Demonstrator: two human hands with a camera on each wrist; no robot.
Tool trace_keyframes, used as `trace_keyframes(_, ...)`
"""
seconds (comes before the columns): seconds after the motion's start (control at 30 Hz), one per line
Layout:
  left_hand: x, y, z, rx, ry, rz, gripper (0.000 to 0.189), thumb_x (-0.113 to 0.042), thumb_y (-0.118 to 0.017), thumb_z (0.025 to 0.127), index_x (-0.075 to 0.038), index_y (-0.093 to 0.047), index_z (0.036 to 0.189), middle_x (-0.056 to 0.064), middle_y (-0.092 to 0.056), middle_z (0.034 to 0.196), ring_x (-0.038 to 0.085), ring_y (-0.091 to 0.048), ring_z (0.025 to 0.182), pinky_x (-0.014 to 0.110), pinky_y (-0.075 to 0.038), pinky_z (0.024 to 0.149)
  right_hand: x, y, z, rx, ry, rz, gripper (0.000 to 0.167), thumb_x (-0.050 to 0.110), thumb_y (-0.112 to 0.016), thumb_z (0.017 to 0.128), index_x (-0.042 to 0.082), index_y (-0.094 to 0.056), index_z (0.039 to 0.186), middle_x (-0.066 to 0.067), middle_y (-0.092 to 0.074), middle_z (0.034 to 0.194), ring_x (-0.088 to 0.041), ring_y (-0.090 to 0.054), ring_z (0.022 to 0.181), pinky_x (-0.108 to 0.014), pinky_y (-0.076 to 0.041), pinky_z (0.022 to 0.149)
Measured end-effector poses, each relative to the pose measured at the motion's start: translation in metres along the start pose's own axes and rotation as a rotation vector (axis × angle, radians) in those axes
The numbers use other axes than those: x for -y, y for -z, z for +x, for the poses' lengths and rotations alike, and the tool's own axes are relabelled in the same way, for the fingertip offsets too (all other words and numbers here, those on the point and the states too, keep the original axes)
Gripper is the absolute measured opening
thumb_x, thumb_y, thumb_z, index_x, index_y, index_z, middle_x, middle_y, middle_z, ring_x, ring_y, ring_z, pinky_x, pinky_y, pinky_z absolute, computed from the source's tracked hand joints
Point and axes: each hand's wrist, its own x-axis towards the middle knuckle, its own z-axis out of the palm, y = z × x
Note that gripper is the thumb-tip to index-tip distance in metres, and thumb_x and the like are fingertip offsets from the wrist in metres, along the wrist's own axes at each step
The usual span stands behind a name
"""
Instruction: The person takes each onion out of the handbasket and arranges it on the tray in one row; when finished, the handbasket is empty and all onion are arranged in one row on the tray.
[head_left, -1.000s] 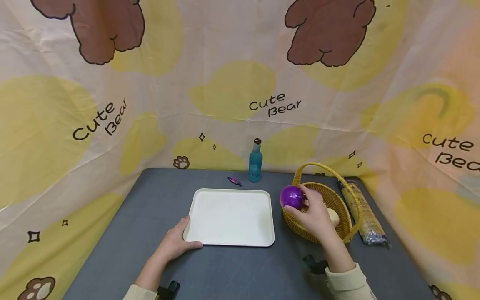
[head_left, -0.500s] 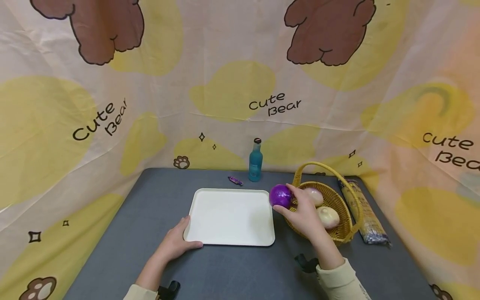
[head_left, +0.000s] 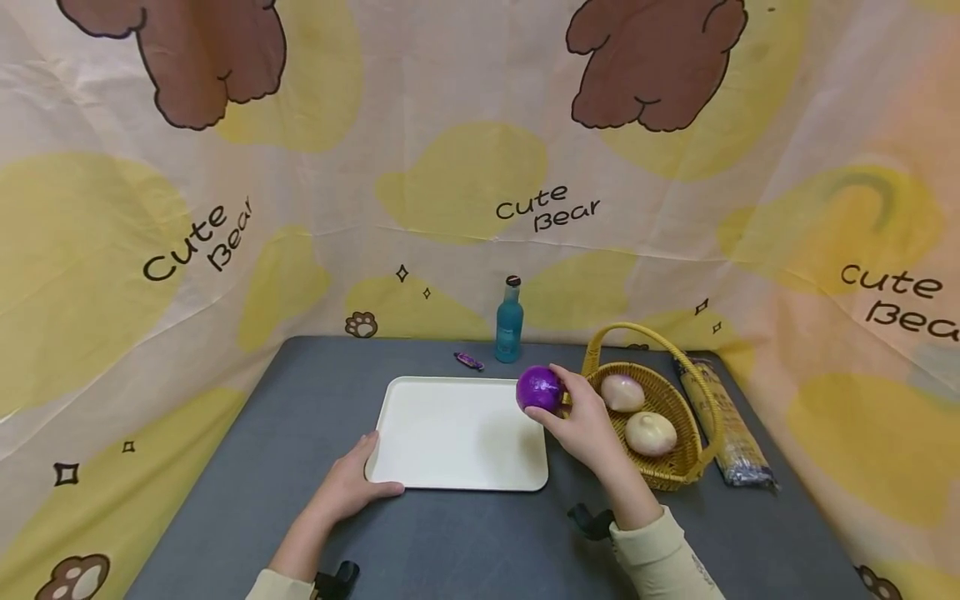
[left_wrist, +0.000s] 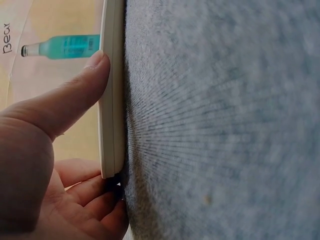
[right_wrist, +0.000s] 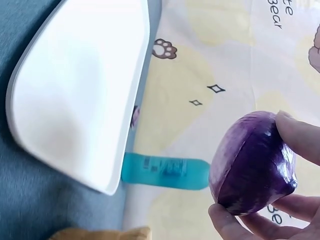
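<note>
My right hand (head_left: pixel 588 427) holds a shiny purple onion (head_left: pixel 538 389) between thumb and fingers, above the right edge of a white rectangular tray (head_left: pixel 450 433). In the right wrist view, the onion (right_wrist: pixel 252 165) shows its pointed tip towards the palm. At the tray's near left corner, my left hand (head_left: pixel 347 485) grips the rim. Seen from the left wrist, the thumb (left_wrist: pixel 82 87) presses along one side of the tray (left_wrist: pixel 112 115), and the other fingers curl by its corner. Two pale onions, one pinkish (head_left: pixel 622 392) and one cream (head_left: pixel 651 434), lie in a yellow wicker basket (head_left: pixel 667 479).
A blue bottle (head_left: pixel 509 325) stands upright behind the tray, with a purple wrapped candy (head_left: pixel 469 361) left of it. Right of the basket lies a long clear-and-yellow packet (head_left: pixel 731 429). The basket's tall handle (head_left: pixel 647 330) arches above it. A printed cloth hangs behind the grey table (head_left: pixel 465 542).
My right hand has carried the purple onion leftward from above the basket to the tray's right edge, uncovering the two pale onions. My left hand stays on the tray corner.
</note>
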Motion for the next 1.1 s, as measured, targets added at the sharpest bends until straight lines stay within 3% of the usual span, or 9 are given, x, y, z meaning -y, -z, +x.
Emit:
trace_keyframes(0.37, 0.002, 0.0, 0.001, 0.012, 0.032, 0.003, 0.118, -0.052, -0.086, 0.073, 0.0, -0.025, 0.159, 0.029, -0.027, 0.162, 0.05, -0.024, 0.149, 0.066, -0.03, 0.114, 0.012, -0.024, 0.007, 0.048, -0.033, 0.036, 0.08, 0.036, -0.084, 0.083, 0.006, -0.049, 0.147, -0.02, -0.057, 0.138, -0.032, -0.064, 0.114, -0.047, -0.059, 0.091)
trace_keyframes(0.53, 0.001, 0.0, 0.0, 0.014, 0.042, -0.001, 0.118, -0.052, -0.086, 0.074, 0.0, -0.024, 0.159, 0.029, -0.027, 0.162, 0.05, -0.024, 0.149, 0.066, -0.03, 0.114, 0.015, -0.034, 0.011, 0.063, -0.04, 0.052, 0.079, 0.035, -0.085, 0.083, 0.007, -0.05, 0.147, -0.018, -0.057, 0.139, -0.031, -0.06, 0.12, -0.044, -0.059, 0.09)
trace_keyframes(1.1, 0.003, -0.001, -0.001, -0.003, 0.026, -0.021, 0.117, -0.05, -0.087, 0.073, 0.001, -0.025, 0.158, 0.029, -0.028, 0.161, 0.05, -0.024, 0.149, 0.065, -0.03, 0.115, 0.018, -0.062, 0.02, 0.102, -0.065, 0.124, 0.08, 0.036, -0.086, 0.081, 0.009, -0.05, 0.147, -0.016, -0.057, 0.14, -0.033, -0.06, 0.123, -0.045, -0.059, 0.091)
